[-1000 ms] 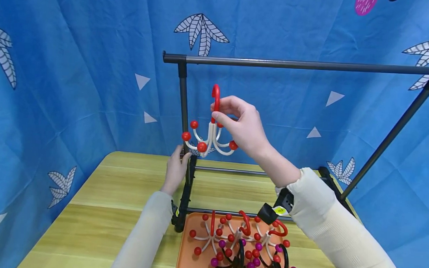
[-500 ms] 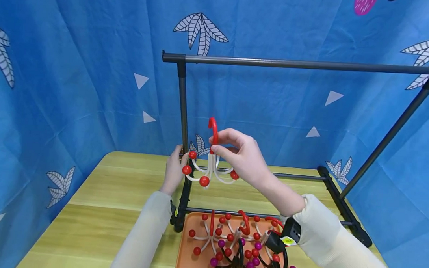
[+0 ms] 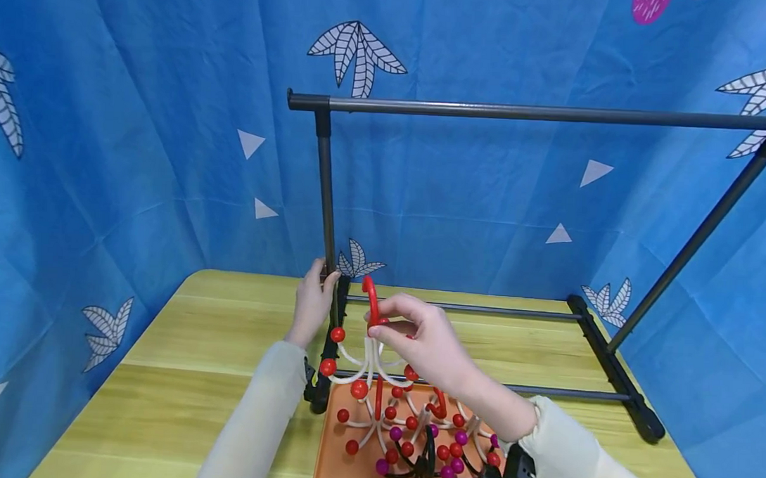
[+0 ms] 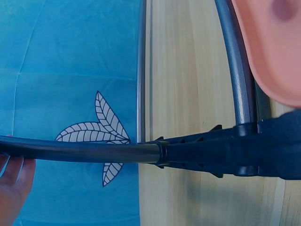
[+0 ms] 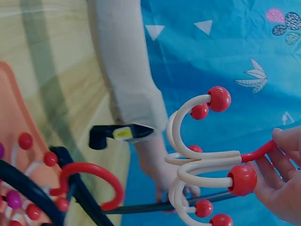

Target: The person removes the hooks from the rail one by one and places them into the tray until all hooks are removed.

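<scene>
My right hand (image 3: 426, 342) pinches the red hook of a multi-arm hanger (image 3: 371, 358), with thumb and fingertips on its stem. This hanger has curved white arms tipped with red balls. It hangs roughly upright, just above and behind the tray in the head view. The right wrist view shows the white arms (image 5: 216, 156) close up, beside my right hand (image 5: 280, 181). My left hand (image 3: 311, 303) grips the lower part of the left post (image 3: 326, 188) of a dark metal rack. In the left wrist view only some fingers (image 4: 23, 176) appear at the post (image 4: 94, 150).
An orange tray (image 3: 333, 466) at the front holds several white-and-red hangers (image 3: 376, 425) and black hangers (image 3: 421, 467) with purple balls. The rack's top bar (image 3: 520, 112) spans above the wooden table (image 3: 163, 372). A blue patterned curtain (image 3: 140, 118) hangs behind.
My right hand has come down with the hanger from below the top bar to just above the tray's back edge. The left hand has stayed on the post.
</scene>
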{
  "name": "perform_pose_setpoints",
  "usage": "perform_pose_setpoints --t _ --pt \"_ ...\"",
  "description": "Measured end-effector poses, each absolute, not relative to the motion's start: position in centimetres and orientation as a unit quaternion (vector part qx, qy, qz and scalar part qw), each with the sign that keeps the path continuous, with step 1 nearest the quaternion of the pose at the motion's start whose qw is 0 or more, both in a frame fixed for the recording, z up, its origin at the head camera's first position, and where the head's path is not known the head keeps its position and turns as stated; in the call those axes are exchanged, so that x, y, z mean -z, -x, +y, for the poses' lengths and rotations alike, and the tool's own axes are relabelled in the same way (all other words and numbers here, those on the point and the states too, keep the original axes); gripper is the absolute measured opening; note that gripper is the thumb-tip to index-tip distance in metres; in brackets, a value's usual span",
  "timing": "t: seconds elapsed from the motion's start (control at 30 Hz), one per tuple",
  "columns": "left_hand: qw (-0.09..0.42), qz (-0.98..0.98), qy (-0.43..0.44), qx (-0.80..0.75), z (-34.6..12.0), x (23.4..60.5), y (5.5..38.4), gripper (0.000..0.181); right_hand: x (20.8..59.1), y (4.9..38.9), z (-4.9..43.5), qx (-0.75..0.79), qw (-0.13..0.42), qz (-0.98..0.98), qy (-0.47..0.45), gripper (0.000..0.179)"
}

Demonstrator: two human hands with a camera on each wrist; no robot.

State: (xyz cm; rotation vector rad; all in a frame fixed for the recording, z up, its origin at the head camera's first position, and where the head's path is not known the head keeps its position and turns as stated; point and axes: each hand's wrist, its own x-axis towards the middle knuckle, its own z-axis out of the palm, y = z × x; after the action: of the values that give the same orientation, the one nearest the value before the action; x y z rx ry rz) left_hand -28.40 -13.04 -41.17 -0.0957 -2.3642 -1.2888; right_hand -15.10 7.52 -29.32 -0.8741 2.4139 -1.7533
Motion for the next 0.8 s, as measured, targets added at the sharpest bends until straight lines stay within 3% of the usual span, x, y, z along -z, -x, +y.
perform_pose_setpoints --t 0.8 --pt "0.203 -0.856 0.04 0.474 -13.1 41.2 28.3 0.033 35.0 11.1 8.3 0.61 0.17 0.717 0.29 0.011"
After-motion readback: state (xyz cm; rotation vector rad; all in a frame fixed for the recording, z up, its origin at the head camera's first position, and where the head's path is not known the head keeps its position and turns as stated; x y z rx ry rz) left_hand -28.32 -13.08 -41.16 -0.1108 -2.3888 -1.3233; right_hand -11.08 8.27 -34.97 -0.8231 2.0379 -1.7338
